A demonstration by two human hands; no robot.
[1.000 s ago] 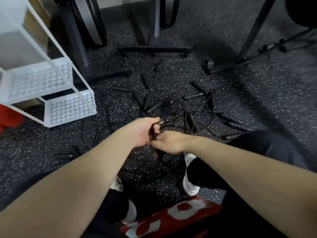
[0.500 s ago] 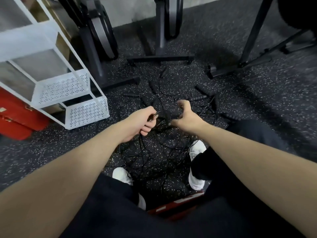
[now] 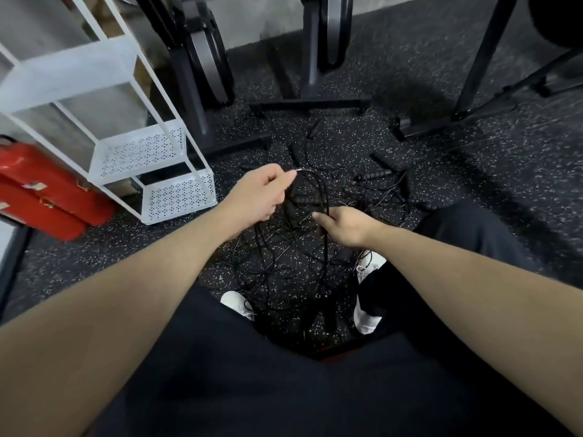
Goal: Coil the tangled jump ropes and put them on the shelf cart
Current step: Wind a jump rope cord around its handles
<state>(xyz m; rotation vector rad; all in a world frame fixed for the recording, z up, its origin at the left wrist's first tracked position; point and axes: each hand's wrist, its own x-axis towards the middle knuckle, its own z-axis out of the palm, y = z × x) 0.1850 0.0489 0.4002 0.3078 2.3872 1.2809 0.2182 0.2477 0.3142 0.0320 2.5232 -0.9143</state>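
A tangle of thin black jump ropes (image 3: 284, 263) lies on the speckled floor between my feet, with several black handles (image 3: 375, 176) scattered beyond it. My left hand (image 3: 258, 193) pinches the top of a raised black rope loop (image 3: 317, 184). My right hand (image 3: 345, 223) grips the same rope lower down, to the right. A black handle (image 3: 304, 200) shows inside the loop. The white shelf cart (image 3: 176, 197) stands to the left of my hands, its perforated trays holding nothing I can see.
Red cases (image 3: 41, 197) lie on the floor left of the cart. Black exercise machine bases (image 3: 309, 104) and stand legs (image 3: 454, 121) cross the floor beyond the ropes. My white shoes (image 3: 366, 316) flank the tangle.
Both hands rose from the pile and drew apart, lifting a loop of rope; the left hand moved up and the right came back toward me. The view tilted up, showing more of the cart.
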